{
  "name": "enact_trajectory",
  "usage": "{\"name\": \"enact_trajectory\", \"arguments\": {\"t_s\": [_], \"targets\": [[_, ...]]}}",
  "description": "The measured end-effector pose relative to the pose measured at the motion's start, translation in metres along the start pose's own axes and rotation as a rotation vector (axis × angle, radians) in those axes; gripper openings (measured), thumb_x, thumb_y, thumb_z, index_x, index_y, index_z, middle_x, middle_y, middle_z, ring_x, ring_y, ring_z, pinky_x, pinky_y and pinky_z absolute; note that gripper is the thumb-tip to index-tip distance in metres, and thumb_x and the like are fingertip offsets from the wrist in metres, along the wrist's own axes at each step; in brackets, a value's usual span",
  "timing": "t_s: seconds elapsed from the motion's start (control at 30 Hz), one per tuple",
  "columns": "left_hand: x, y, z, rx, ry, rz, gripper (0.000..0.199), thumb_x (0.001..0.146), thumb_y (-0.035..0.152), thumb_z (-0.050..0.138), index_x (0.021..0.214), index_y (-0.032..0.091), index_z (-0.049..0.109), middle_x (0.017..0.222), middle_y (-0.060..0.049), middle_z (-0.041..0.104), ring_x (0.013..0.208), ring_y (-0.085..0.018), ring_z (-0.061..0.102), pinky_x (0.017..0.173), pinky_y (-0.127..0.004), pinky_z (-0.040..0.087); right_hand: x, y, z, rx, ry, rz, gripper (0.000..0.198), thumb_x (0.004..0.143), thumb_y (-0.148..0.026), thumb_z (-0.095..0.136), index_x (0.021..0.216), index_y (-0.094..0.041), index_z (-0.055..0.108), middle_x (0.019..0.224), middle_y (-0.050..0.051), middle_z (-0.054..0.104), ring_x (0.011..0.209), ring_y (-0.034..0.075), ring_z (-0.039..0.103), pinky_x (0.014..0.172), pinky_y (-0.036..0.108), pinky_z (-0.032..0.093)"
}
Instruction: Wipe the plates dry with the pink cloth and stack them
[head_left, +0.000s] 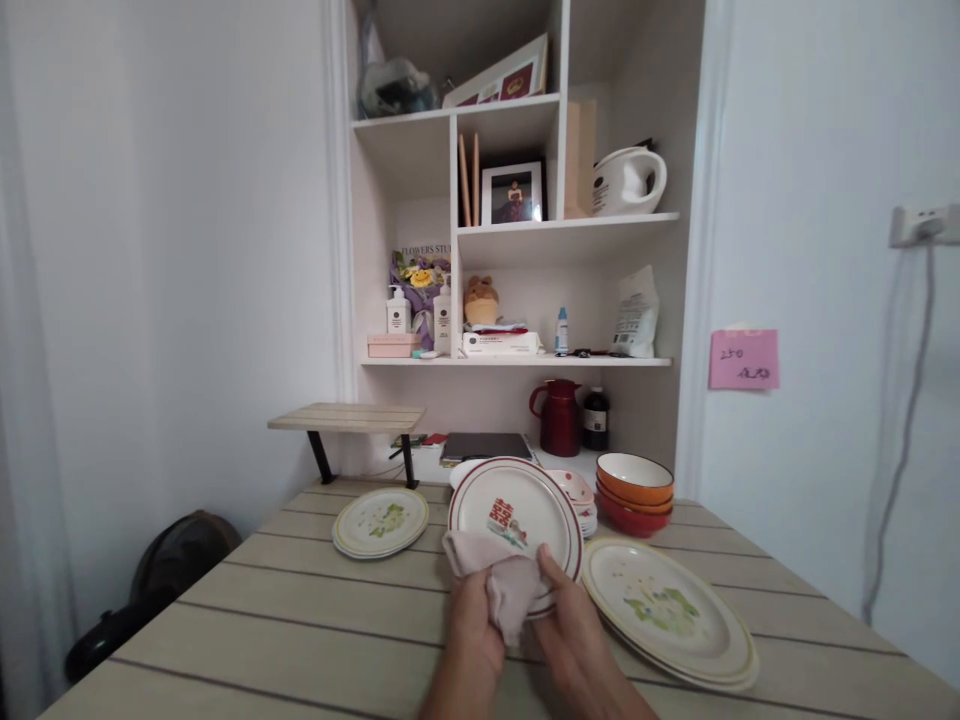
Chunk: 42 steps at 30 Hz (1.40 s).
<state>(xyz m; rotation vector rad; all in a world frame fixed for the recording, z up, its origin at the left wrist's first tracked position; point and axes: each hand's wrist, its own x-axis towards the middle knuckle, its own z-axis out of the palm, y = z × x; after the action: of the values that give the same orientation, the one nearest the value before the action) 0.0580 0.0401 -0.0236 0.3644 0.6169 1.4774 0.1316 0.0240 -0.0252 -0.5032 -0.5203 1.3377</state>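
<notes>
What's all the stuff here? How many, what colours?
Held plate: one or more, white, red rims, between hands
Cloth: one, pale pink, against held plate
Round plates: two or more, cream, table's left
Oval plates: two or more, cream, table's right
Small dishes: several, white and pink, behind held plate
Bowls: three or more, orange and red, back right
Jug: one, red, below shelves
Bottle: one, dark, beside jug
Stand: one, beige, back left
Table: one, beige, underneath
Shelving: one, white, back wall
Pump bottles: two, white, lower left shelf
Handled container: one, white, upper right shelf
Other shelf things: several, mixed colours
Note: one, pink, right wall
Left hand: one, bare, on cloth
Right hand: one, bare, gripping held plate
</notes>
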Motion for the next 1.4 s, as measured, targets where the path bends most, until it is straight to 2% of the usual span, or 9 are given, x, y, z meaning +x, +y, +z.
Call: {"name": "enact_trajectory", "arguments": {"t_s": [0.13,0.23,0.37,0.5,0.67,0.8,0.93,1.2,1.4], "targets": [[-0.006,0.035,-0.001,0.105,-0.120,0.144,0.044,0.056,0.013,0.081,0.099,0.017,0.069,0.088,-0.009,0.077,0.086,-0.027,0.073,0.075,-0.035,0.060,0.001,-0.022,-0.002,-0.049,-0.060,0.173,0.035,0.066,-0.023,0.080,0.098,-0.013,0.071,0.099,0.010,0.077,0.092,0.026,0.072,0.088,0.039,0.056],[-0.011,0.056,-0.011,0.180,-0.219,0.221,0.053,0.059,0.025,0.085,0.109,0.019,0.066,0.094,-0.010,0.077,0.092,-0.028,0.072,0.078,-0.038,0.059,-0.001,-0.036,0.002,-0.185,-0.141,0.171,0.043,0.061,-0.018,0.082,0.102,-0.010,0.071,0.100,0.013,0.077,0.092,0.029,0.072,0.090,0.042,0.054],[-0.013,0.066,-0.030,0.226,-0.179,0.210,0.060,0.057,0.032,0.087,0.112,0.019,0.064,0.092,-0.009,0.077,0.092,-0.028,0.072,0.079,-0.041,0.058,-0.007,-0.049,0.007,-0.354,-0.258,0.080,0.068,0.056,-0.019,0.083,0.120,-0.015,0.063,0.107,0.013,0.075,0.098,0.031,0.070,0.090,0.046,0.053],[-0.015,0.065,-0.037,0.258,-0.190,0.234,0.055,0.061,0.042,0.084,0.106,0.017,0.065,0.090,-0.010,0.076,0.091,-0.028,0.071,0.079,-0.041,0.057,-0.009,-0.060,0.010,-0.502,-0.214,-0.050,0.084,0.053,-0.025,0.085,0.131,-0.022,0.054,0.104,0.008,0.076,0.096,0.032,0.070,0.087,0.048,0.054],[-0.022,0.064,-0.037,0.343,-0.215,0.224,0.052,0.064,0.047,0.081,0.103,0.017,0.065,0.088,-0.008,0.076,0.088,-0.024,0.070,0.079,-0.036,0.056,-0.010,-0.071,0.009,-0.554,-0.192,-0.109,0.066,0.062,-0.035,0.083,0.123,-0.023,0.060,0.110,0.007,0.074,0.096,0.029,0.069,0.083,0.041,0.056],[-0.026,0.060,-0.034,0.417,-0.205,0.201,0.054,0.056,0.048,0.085,0.097,0.016,0.068,0.086,-0.009,0.076,0.081,-0.023,0.069,0.077,-0.034,0.055,-0.011,-0.071,0.008,-0.561,-0.149,-0.079,0.055,0.062,-0.037,0.082,0.113,-0.020,0.066,0.098,0.008,0.077,0.084,0.028,0.072,0.074,0.039,0.057],[-0.032,0.057,-0.025,0.361,-0.209,0.212,0.057,0.060,0.050,0.082,0.104,0.016,0.067,0.086,-0.010,0.076,0.078,-0.023,0.070,0.075,-0.035,0.056,-0.012,-0.062,0.009,-0.506,-0.101,-0.122,0.049,0.063,-0.042,0.081,0.105,-0.019,0.070,0.091,0.009,0.078,0.077,0.029,0.072,0.069,0.039,0.058],[-0.022,0.052,-0.024,0.264,-0.073,0.256,0.050,0.054,0.026,0.087,0.099,0.017,0.068,0.087,-0.009,0.077,0.078,-0.026,0.072,0.071,-0.035,0.058,-0.015,-0.052,0.014,-0.427,-0.031,-0.210,0.048,0.062,-0.042,0.082,0.103,-0.021,0.071,0.093,0.007,0.078,0.081,0.030,0.072,0.073,0.041,0.058],[-0.018,0.024,-0.017,0.095,0.033,0.197,0.040,0.059,0.021,0.080,0.097,0.016,0.069,0.091,-0.009,0.077,0.082,-0.025,0.073,0.074,-0.036,0.060,-0.013,-0.036,0.018,-0.222,0.114,-0.241,0.061,0.063,-0.038,0.081,0.119,-0.023,0.063,0.100,0.005,0.077,0.089,0.028,0.072,0.082,0.041,0.058]]}}
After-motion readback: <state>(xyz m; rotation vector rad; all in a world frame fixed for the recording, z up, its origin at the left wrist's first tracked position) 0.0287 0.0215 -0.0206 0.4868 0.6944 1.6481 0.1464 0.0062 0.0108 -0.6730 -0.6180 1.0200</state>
